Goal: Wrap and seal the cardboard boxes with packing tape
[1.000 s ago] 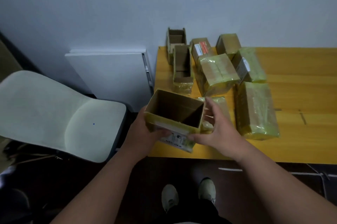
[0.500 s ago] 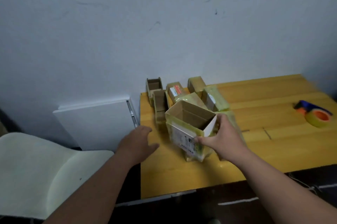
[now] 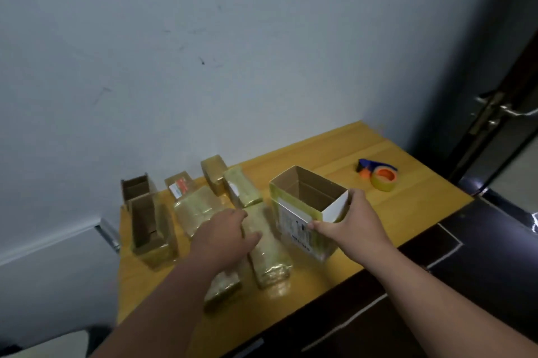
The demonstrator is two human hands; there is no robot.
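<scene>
An open-topped cardboard box (image 3: 302, 206), partly covered in yellowish tape with a white label on its front, stands on the yellow table (image 3: 413, 206). My right hand (image 3: 352, 223) grips its near right corner, thumb on the front and fingers on the side. My left hand (image 3: 224, 237) reaches over a long taped box (image 3: 270, 258), fingers relaxed, holding nothing. A tape dispenser (image 3: 378, 174) with a yellow roll and blue handle lies at the table's far right.
Several taped boxes (image 3: 201, 209) lie along the left of the table, with two open narrow boxes (image 3: 147, 223) at the far left. The wall is close behind. A dark door with a metal handle (image 3: 506, 108) stands at right.
The left hand let go of the open box and moved over the taped boxes. The right hand carried the box to the right and set it on the table. The view turned right.
</scene>
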